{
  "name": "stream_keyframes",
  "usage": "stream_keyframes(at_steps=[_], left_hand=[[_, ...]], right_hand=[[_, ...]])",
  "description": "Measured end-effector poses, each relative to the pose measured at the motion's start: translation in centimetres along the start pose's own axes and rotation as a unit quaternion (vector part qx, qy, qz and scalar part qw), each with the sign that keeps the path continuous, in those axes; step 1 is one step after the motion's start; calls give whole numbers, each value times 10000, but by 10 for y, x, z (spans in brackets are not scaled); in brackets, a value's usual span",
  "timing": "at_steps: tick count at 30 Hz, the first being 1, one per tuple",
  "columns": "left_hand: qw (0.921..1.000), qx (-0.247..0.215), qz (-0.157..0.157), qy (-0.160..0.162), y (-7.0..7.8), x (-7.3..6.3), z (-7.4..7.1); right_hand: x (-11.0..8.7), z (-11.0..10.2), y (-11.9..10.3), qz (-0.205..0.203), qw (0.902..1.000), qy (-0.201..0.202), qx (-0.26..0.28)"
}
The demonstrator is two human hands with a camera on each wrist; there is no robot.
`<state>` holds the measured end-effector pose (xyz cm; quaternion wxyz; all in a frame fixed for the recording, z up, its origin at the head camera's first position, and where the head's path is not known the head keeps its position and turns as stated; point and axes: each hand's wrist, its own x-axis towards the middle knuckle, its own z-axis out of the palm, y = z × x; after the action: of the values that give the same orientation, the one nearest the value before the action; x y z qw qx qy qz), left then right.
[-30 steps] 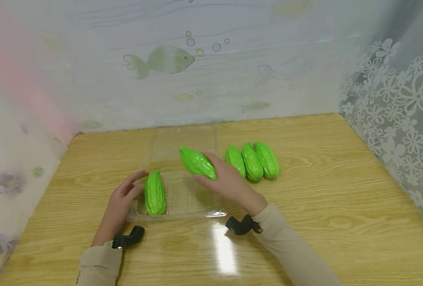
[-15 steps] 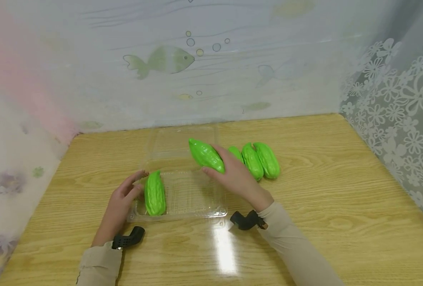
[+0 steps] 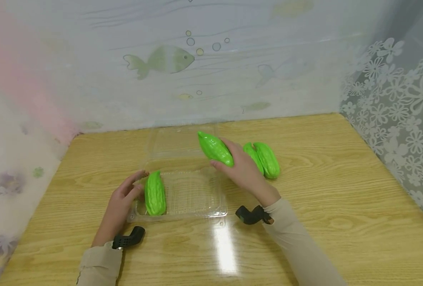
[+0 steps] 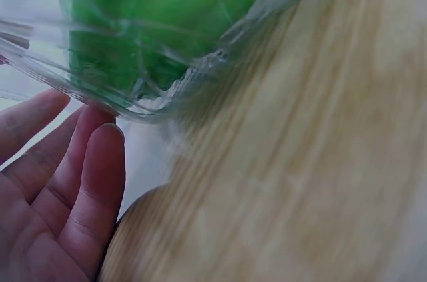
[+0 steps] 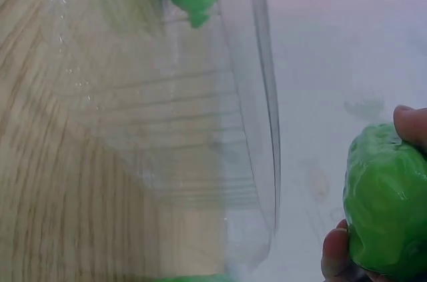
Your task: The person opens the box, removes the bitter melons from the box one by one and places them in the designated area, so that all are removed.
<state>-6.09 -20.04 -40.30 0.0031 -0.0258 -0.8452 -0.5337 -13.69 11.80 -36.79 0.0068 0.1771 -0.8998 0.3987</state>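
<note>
My right hand (image 3: 245,171) grips a bright green, bumpy bitter melon (image 3: 215,149), held tilted in the air by the back right of a clear plastic container (image 3: 186,216). In the right wrist view, fingertips and thumb curl round that bitter melon (image 5: 387,202). A second bitter melon (image 3: 155,194) lies lengthwise inside the container at its left end. Beside that end is my left hand (image 3: 122,196), fingers loosely bent. In the left wrist view its fingertips (image 4: 103,139) touch the container's edge from outside.
Right of the container, two more bitter melons lie side by side on the wooden table, one partly behind my right hand and the outer melon (image 3: 267,159) in full view. The container's clear lid (image 3: 183,139) lies folded back toward the patterned wall (image 3: 225,91).
My right hand has moved back and to the right with its bitter melon, away from the container's middle, now covering one melon on the table. My left hand has stayed still.
</note>
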Motion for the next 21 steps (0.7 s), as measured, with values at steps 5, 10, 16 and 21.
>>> stream_keyframes(at_steps=[5, 10, 16, 21], left_hand=[[9999, -107, -61, 11, -22, -3, 1], [9998, -174, -42, -60, -39, 12, -5], [9998, -88, 4, -153, -46, 32, -13], [9995, -144, 104, -274, -43, 46, -21]], right_hand=[[-2, -1, 4, -52, 10000, 60, -37], [7, -4, 8, 43, 9998, 194, -99], [21, -6, 12, 245, 9986, 469, 29], [30, -8, 14, 511, 9964, 607, 286]])
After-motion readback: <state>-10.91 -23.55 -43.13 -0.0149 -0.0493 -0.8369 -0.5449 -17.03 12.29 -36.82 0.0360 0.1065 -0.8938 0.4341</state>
